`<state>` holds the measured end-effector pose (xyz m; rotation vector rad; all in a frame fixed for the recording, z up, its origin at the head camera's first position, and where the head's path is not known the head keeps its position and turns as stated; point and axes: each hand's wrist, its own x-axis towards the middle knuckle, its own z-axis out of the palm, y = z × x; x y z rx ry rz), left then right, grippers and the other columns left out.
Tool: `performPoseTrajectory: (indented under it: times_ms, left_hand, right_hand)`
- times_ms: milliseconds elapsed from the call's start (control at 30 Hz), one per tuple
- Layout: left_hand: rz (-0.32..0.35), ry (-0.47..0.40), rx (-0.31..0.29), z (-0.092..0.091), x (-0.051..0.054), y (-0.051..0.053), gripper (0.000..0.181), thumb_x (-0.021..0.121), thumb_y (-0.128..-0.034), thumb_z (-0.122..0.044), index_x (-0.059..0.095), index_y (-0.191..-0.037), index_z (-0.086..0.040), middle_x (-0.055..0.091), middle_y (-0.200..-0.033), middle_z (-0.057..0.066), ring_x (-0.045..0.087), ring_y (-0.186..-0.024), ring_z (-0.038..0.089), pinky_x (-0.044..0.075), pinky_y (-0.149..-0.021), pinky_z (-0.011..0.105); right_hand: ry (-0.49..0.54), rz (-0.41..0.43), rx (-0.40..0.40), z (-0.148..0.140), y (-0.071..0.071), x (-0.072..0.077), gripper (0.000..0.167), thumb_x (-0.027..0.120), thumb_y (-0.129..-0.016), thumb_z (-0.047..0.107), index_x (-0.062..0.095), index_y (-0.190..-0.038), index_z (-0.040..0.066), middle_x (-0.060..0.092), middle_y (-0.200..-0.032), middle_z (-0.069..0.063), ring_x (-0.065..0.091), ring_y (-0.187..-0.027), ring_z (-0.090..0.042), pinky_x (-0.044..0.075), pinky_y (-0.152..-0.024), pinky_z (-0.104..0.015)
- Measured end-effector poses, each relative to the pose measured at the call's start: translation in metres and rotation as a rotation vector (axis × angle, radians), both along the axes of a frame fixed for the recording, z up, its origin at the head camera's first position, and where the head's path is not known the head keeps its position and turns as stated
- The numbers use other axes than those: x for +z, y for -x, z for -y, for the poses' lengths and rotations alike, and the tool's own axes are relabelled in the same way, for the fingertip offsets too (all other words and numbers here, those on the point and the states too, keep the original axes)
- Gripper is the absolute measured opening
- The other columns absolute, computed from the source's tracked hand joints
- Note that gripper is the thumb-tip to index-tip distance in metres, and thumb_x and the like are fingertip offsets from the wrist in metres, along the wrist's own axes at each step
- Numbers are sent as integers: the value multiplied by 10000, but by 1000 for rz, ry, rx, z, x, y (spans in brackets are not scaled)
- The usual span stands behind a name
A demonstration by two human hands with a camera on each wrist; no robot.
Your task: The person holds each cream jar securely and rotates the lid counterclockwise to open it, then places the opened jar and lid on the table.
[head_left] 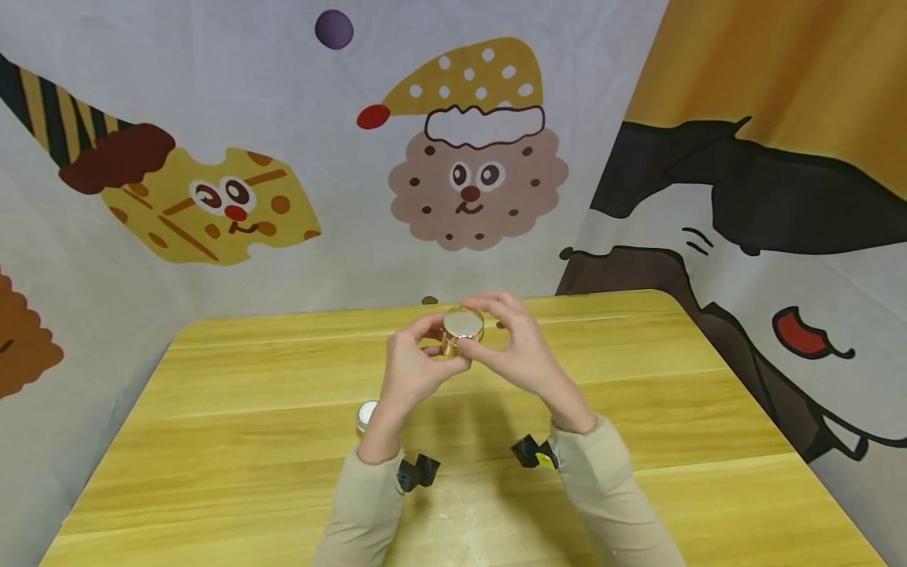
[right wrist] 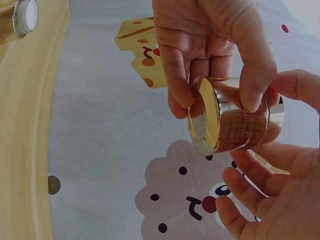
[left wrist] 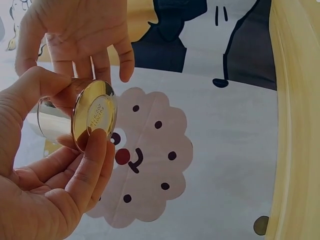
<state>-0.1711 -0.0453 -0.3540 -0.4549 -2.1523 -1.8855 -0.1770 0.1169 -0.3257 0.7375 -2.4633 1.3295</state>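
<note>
A small gold cosmetic jar (head_left: 464, 324) is held above the table between both hands. My left hand (head_left: 418, 366) grips it from the left, with thumb and fingers on its side, and a fingertip touches the shiny gold end in the left wrist view. My right hand (head_left: 517, 346) holds it from the right. Its thumb (right wrist: 255, 90) presses the side, and a finger reaches the gold end. Printed lettering, partly legible as "eye cream", runs along the jar's side (right wrist: 235, 120); small stamped characters mark its gold end (left wrist: 95, 112).
A second gold jar (right wrist: 12, 22) with a white round top (head_left: 367, 413) stands on the wooden table (head_left: 269, 441), partly behind the left forearm. Black wrist-camera mounts (head_left: 418, 472) sit at both cuffs. A cartoon-printed cloth (head_left: 340, 236) hangs behind the table.
</note>
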Motion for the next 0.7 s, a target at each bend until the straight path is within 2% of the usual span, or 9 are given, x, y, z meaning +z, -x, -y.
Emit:
performPoseTrajectory:
  times_ms: [167,367,500,700]
  left_hand:
    - [11,-3,0,0,0,0,430,752,-659,30,653,-1077,51,641,-950,158,581,-846,264,573,-702,314]
    - [19,-4,0,0,0,0,437,745,-660,28,653,-1087,40,637,-953,148,576,-852,250,570,-708,306]
    - [11,0,1,0,-1,0,427,743,-661,27,656,-1079,38,639,-934,145,579,-836,243,571,-693,294]
    - [12,8,4,1,-4,0,418,744,-674,15,651,-1080,44,640,-917,143,583,-827,241,571,-683,284]
  right_hand:
    - [22,48,-25,0,0,-3,578,771,-758,173,531,-1269,51,549,-1213,-116,472,-1097,-292,412,-832,-455]
    - [80,48,-66,1,1,-6,479,814,-713,133,563,-1107,25,585,-1115,-100,504,-1049,-277,425,-830,-440]
    - [69,26,-39,-2,2,-5,420,796,-735,122,610,-1100,28,593,-1117,-101,510,-1052,-261,433,-834,-435]
    - [-4,12,30,-6,3,-4,444,725,-810,138,603,-1229,57,563,-1233,-92,476,-1116,-243,423,-847,-443]
